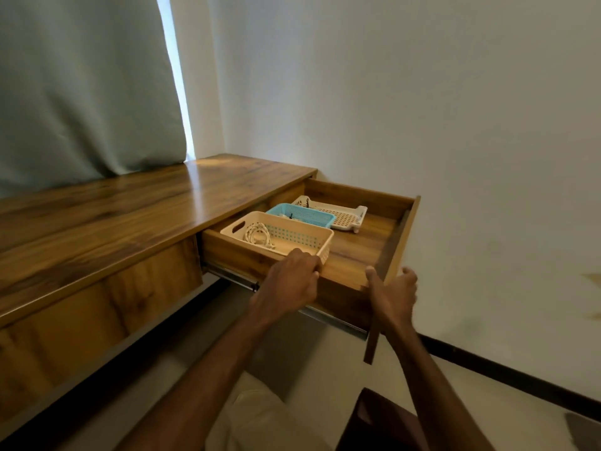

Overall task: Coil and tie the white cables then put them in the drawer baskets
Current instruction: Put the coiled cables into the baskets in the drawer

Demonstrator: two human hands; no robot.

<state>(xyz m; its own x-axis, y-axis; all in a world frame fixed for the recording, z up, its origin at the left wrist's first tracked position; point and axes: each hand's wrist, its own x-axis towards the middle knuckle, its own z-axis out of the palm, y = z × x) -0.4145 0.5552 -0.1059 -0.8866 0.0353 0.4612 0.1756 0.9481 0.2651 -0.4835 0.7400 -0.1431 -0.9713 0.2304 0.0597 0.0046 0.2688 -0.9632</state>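
The right grip [395, 292], a bare hand, pinches the front panel of the pulled-out brown wooden drawer [361, 245], thumb on the inside and fingers folded round the outer face. The left grip [289, 281] sits on the drawer's near side wall, fingers curled over its top edge, just beside a corner of the cream perforated plastic basket [292, 237]. A coiled white cable [258, 236] lies in that basket. Behind it stand a blue perforated plastic basket [317, 219] and a white perforated plastic tray [344, 218], their contents too small to make out.

With the cable stowed, the step in hand looks like sliding the drawer shut. That calls for a square push from the front panel along the metal runner [331, 320]. The left fingers should come off the side wall first, since that edge slides in under the lip of the glossy brown wooden bench [130, 203] and could trap them. The baskets leave bare drawer floor toward the front panel.
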